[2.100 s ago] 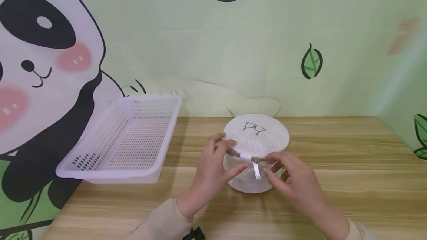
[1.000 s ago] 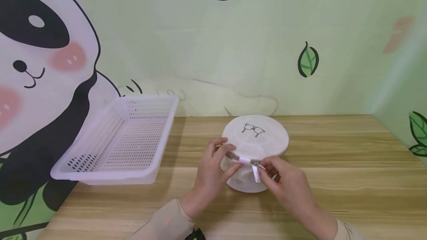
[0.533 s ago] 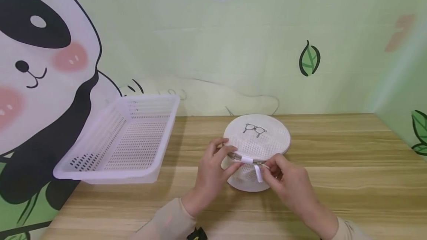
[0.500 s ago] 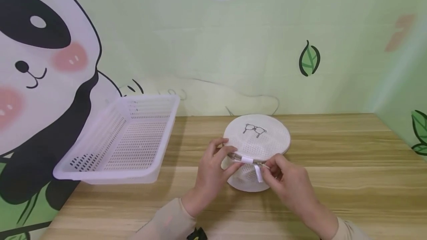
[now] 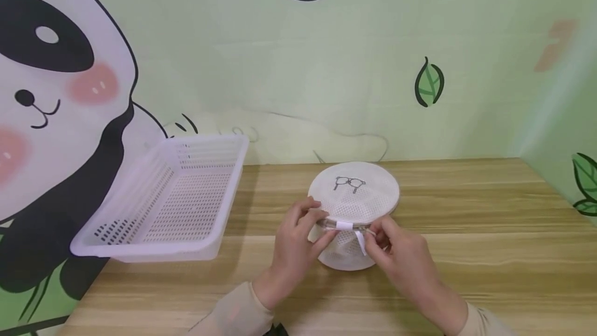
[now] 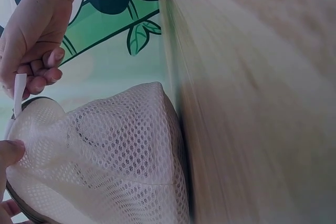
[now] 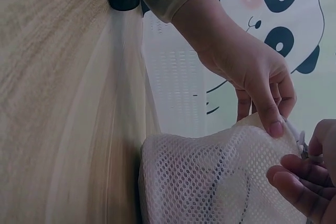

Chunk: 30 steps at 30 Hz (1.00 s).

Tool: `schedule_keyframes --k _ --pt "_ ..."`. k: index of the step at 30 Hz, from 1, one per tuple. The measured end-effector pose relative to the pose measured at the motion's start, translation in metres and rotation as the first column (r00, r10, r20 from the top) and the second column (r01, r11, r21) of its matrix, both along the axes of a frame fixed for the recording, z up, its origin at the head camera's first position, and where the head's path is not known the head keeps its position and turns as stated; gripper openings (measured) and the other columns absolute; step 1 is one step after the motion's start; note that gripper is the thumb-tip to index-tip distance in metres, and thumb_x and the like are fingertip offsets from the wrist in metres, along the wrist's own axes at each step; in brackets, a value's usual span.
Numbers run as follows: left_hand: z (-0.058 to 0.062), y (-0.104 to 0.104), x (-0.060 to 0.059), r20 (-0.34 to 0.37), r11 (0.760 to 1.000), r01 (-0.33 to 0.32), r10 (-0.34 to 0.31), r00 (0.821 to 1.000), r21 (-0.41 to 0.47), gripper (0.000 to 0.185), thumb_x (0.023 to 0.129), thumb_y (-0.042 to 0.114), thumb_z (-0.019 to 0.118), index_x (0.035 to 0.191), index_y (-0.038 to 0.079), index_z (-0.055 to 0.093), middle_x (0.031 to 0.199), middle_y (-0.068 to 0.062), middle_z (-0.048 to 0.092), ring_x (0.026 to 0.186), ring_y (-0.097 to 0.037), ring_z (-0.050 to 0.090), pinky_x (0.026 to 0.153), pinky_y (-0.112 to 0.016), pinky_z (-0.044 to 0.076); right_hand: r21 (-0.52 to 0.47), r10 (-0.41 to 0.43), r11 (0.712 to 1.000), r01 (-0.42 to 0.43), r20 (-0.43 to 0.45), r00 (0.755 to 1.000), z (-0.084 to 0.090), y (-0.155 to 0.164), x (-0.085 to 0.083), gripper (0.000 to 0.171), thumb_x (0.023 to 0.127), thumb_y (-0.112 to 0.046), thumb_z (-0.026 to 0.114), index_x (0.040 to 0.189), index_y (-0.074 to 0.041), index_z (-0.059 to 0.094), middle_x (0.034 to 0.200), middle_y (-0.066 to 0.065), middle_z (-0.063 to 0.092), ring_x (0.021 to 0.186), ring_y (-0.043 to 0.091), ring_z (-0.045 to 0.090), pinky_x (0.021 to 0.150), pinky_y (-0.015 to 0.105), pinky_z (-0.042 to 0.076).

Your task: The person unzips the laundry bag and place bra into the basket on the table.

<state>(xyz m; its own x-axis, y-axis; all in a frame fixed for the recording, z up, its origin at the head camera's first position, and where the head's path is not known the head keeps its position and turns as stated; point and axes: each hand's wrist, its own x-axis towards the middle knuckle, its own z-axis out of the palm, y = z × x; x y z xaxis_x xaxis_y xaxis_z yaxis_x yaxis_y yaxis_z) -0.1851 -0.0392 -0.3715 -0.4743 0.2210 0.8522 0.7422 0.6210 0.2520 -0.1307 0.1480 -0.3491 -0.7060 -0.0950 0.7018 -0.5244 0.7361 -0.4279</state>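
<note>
A white mesh laundry bag (image 5: 356,204), round-topped and printed with a pair of glasses, stands on the wooden table. Along its near upper edge runs a zipper (image 5: 328,224) with a white fabric band and a hanging white ribbon tab (image 5: 361,242). My left hand (image 5: 294,250) pinches that edge at the left, thumb below and fingers on top. At the zipper's right part, my right hand (image 5: 408,258) pinches something small, apparently the zipper pull, mostly hidden by the fingertips. In the left wrist view, the bag's mesh side (image 6: 126,145) sags inward.
To the left on the table (image 5: 485,253) is a white plastic basket (image 5: 212,248) with slotted walls. Behind the table hangs a green backdrop (image 5: 210,56) with a panda and leaves. A small black object (image 5: 276,330) shows by the left sleeve.
My right fingers, spread at the bag's rim two seconds ago, have come together in a pinch at the zipper. My left hand keeps its hold; the head view has shifted slightly.
</note>
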Motion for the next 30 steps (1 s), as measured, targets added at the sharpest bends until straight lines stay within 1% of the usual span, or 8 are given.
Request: schedule_keyframes --k 3,8,14,16,18,21,24,30 --pt "0.0007 -0.0003 0.0011 -0.007 1.000 -0.010 0.010 1.000 -0.002 0.034 0.064 0.018 0.088 0.086 0.007 0.065 0.100 -0.009 0.064 0.102 -0.027 0.066 0.084 -0.032 0.057 0.033 0.003 0.999 -0.001 -0.055 0.998 0.0000 -0.0001 -0.0018 0.021 0.072 0.003 0.068 0.076 -0.013 0.055 0.061 -0.011 0.058 0.057 -0.008 0.049 0.049 0.006 0.040" --pt "0.0031 0.0005 0.0034 -0.022 1.000 -0.021 0.021 1.000 -0.023 0.030 0.065 0.019 0.088 0.082 0.008 0.065 0.095 -0.007 0.065 0.091 -0.021 0.065 0.080 -0.028 0.056 0.053 -0.005 0.999 0.012 -0.129 0.992 -0.0011 0.0000 -0.0049 0.020 0.070 0.002 0.066 0.074 -0.012 0.053 0.059 -0.011 0.055 0.055 -0.007 0.047 0.047 0.006 0.039" --pt "0.0042 0.0022 0.0060 -0.057 0.998 -0.047 0.045 0.997 -0.035 0.028 0.067 0.020 0.085 0.079 0.009 0.062 0.090 -0.004 0.063 0.079 -0.017 0.061 0.068 -0.024 0.053 0.045 0.005 0.999 0.001 -0.151 0.988 -0.0015 0.0005 -0.0086 0.018 0.071 0.004 0.064 0.075 -0.010 0.053 0.060 -0.008 0.054 0.055 -0.005 0.048 0.048 0.006 0.040" --pt "0.0047 0.0024 0.0068 -0.062 0.998 -0.054 0.051 0.997 -0.034 0.028 0.067 0.021 0.084 0.080 0.010 0.061 0.089 -0.004 0.063 0.079 -0.017 0.061 0.067 -0.026 0.052 0.037 0.016 0.999 -0.011 -0.150 0.989 -0.0009 0.0005 -0.0095 0.018 0.071 0.005 0.064 0.075 -0.010 0.054 0.060 -0.007 0.055 0.056 -0.005 0.048 0.049 0.006 0.040" --pt "0.0055 0.0023 0.0072 -0.067 0.998 -0.054 0.052 0.996 -0.034 0.030 0.067 0.022 0.084 0.082 0.011 0.061 0.089 -0.003 0.063 0.081 -0.018 0.061 0.071 -0.029 0.051 0.030 0.027 0.999 -0.023 -0.143 0.989 -0.0006 0.0004 -0.0100 0.019 0.072 0.005 0.065 0.076 -0.009 0.054 0.061 -0.007 0.055 0.057 -0.004 0.048 0.049 0.006 0.041" --pt "0.0060 0.0026 0.0066 -0.074 0.999 -0.036 0.034 0.997 -0.038 0.032 0.068 0.024 0.084 0.089 0.012 0.063 0.092 -0.003 0.063 0.086 -0.019 0.061 0.075 -0.032 0.048 0.024 0.045 0.999 -0.042 -0.135 0.990 -0.0001 -0.0002 -0.0099 0.019 0.072 0.006 0.066 0.076 -0.009 0.055 0.062 -0.006 0.056 0.057 -0.004 0.049 0.050 0.005 0.041" --pt "0.0060 0.0040 0.0051 -0.103 0.999 0.004 -0.008 0.995 -0.043 0.034 0.069 0.025 0.084 0.095 0.014 0.065 0.096 -0.003 0.063 0.088 -0.018 0.059 0.077 -0.034 0.045 0.018 0.068 0.998 -0.067 -0.122 0.990 -0.0002 -0.0014 -0.0097 0.020 0.073 0.007 0.066 0.077 -0.009 0.055 0.062 -0.006 0.057 0.058 -0.005 0.049 0.050 0.005 0.042" --pt "0.0066 0.0072 0.0024 -0.184 0.998 0.056 -0.062 0.981 -0.037 0.030 0.070 0.023 0.083 0.095 0.015 0.069 0.097 -0.003 0.063 0.087 -0.017 0.060 0.075 -0.033 0.044 0.014 0.096 0.995 -0.095 -0.136 0.986 -0.0007 -0.0035 -0.0088 0.021 0.072 0.007 0.065 0.076 -0.011 0.054 0.063 -0.008 0.057 0.059 -0.006 0.050 0.050 0.006 0.043"
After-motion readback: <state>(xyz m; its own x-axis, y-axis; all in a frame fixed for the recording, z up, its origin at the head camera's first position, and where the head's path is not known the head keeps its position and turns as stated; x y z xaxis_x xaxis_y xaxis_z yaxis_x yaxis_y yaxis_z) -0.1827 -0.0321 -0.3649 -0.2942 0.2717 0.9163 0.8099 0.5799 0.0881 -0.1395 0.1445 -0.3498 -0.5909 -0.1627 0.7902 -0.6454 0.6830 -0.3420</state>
